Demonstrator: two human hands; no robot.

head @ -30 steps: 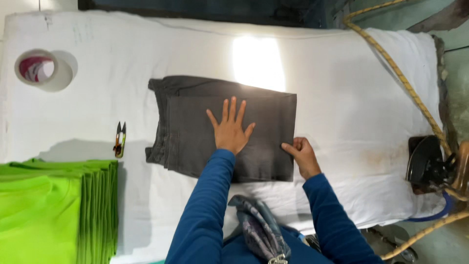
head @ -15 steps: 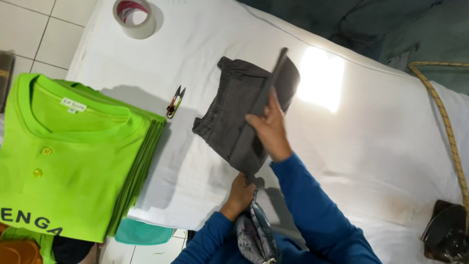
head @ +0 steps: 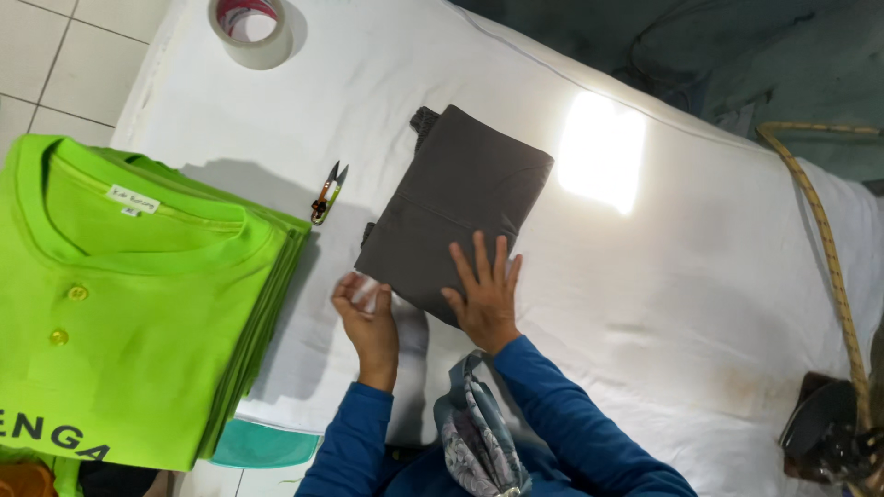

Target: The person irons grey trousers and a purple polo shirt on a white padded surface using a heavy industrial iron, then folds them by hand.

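Observation:
A dark grey garment (head: 456, 216), folded into a compact rectangle, lies on the white padded table (head: 645, 304). My right hand (head: 483, 294) rests flat on the garment's near edge with its fingers spread. My left hand (head: 368, 317) is just left of that near corner, fingers curled and pinching something thin, pale and see-through, which looks like a piece of clear plastic (head: 365, 289). Both my sleeves are blue.
A stack of bright green polo shirts (head: 129, 294) fills the left side. Small thread snips (head: 326, 193) lie between the stack and the grey garment. A tape roll (head: 250, 29) sits at the far left corner. An iron (head: 829, 433) and a braided cord (head: 824, 239) are at the right.
The grey garment has been folded over once more and now lies flat and smaller. My right hand has gone from gripping the fold to pressing flat. My left hand has come up beside it.

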